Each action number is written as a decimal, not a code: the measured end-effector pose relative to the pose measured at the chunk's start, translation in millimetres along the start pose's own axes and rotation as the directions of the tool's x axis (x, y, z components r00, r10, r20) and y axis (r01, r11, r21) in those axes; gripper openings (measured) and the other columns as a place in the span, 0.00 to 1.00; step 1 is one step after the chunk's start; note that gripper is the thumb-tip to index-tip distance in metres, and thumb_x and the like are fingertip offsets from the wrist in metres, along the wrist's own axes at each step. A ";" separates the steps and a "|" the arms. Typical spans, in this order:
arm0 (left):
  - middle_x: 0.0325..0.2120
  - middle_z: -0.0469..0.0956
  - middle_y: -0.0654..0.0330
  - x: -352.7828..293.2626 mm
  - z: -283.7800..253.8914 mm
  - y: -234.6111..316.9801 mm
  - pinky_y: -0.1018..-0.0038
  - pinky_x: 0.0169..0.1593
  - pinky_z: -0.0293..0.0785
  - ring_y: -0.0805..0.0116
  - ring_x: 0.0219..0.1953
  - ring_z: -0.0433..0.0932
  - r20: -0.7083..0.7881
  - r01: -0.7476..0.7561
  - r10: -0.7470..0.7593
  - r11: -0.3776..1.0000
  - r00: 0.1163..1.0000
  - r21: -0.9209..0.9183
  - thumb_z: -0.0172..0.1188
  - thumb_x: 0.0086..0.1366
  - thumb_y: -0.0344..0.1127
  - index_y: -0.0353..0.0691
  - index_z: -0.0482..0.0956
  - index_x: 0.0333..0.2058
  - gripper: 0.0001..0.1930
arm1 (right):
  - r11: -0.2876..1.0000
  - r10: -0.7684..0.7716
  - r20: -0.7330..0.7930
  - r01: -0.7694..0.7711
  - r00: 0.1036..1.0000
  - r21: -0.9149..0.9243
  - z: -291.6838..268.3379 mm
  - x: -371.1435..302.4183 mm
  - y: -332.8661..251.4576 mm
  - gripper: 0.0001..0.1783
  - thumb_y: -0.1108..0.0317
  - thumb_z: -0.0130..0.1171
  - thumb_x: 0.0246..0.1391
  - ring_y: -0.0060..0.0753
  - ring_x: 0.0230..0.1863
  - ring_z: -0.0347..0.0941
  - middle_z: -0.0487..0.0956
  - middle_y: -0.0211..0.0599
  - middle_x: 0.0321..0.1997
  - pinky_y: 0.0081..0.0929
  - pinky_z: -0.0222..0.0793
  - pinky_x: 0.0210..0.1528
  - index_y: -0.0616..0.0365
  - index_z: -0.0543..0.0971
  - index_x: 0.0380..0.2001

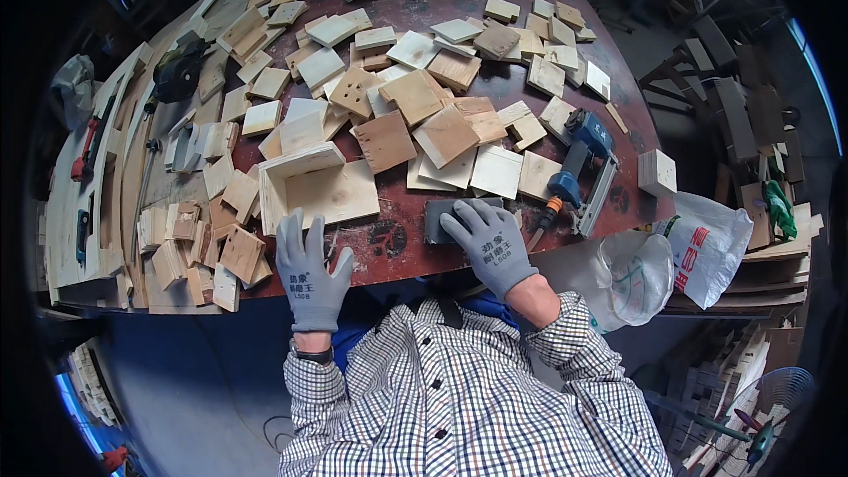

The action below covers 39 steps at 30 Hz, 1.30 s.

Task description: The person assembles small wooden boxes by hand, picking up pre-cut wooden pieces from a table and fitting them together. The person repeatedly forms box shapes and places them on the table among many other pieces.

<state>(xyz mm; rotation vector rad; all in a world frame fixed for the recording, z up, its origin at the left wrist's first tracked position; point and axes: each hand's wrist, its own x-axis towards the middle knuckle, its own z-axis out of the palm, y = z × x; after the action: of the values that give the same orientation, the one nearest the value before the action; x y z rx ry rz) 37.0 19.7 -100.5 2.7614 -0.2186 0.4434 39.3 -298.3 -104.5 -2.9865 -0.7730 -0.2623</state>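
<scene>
Both my hands wear grey coated gloves with dark print. My left hand (309, 274) is open at the table's front edge, thumb apart, its fingertips against the near left corner of an open wooden box (340, 194). The box has pale walls at its left and back and a flat base. My right hand (488, 243) lies over a dark grey rectangular block (437, 223) on the tabletop, fingers spread across it. The block's underside is hidden. Close to the right hand lies a blue nail gun (574, 159) with an orange hose fitting.
Loose wooden pieces (415, 97) are heaped over the dark red table (424, 256). Long boards (124, 177) with tools line the left side. A small block stack (656, 172) stands at the right edge, above white plastic bags (632, 278). A fan (782, 393) is at the lower right.
</scene>
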 end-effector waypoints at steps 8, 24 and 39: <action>0.65 0.68 0.44 27.1 -5.8 -76.8 0.57 0.68 0.67 0.45 0.66 0.69 -0.228 0.287 -0.282 0.958 0.932 -0.008 0.69 0.64 0.41 0.33 0.63 0.70 0.40 | 0.931 0.322 -0.100 -0.295 0.942 0.214 -9.6 12.3 69.3 0.34 0.48 0.70 0.51 0.46 0.60 0.73 0.77 0.40 0.59 0.46 0.64 0.62 0.53 0.76 0.58; 0.69 0.66 0.43 -7.4 19.5 -72.6 0.62 0.70 0.65 0.51 0.67 0.71 0.038 0.423 -0.465 0.763 0.884 -0.488 0.65 0.71 0.39 0.26 0.60 0.71 0.37 | 0.921 0.381 0.168 -0.388 0.909 0.014 -25.6 83.6 82.4 0.51 0.33 0.71 0.44 0.49 0.65 0.71 0.75 0.46 0.63 0.51 0.63 0.64 0.49 0.71 0.66; 0.52 0.75 0.45 -32.2 83.1 -78.8 0.57 0.62 0.70 0.45 0.55 0.75 -0.108 0.269 -0.487 0.639 0.867 -0.721 0.68 0.66 0.37 0.30 0.72 0.57 0.26 | 0.876 0.464 -0.202 -0.413 0.863 0.247 22.0 129.3 137.5 0.50 0.46 0.71 0.44 0.57 0.60 0.74 0.73 0.58 0.64 0.48 0.70 0.63 0.62 0.68 0.67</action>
<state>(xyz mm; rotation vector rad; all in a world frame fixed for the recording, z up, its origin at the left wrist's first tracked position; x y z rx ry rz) 45.7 67.4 -209.2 1.8886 0.2463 0.5178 220.8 -354.9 -103.8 -2.7585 -0.0703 -0.4994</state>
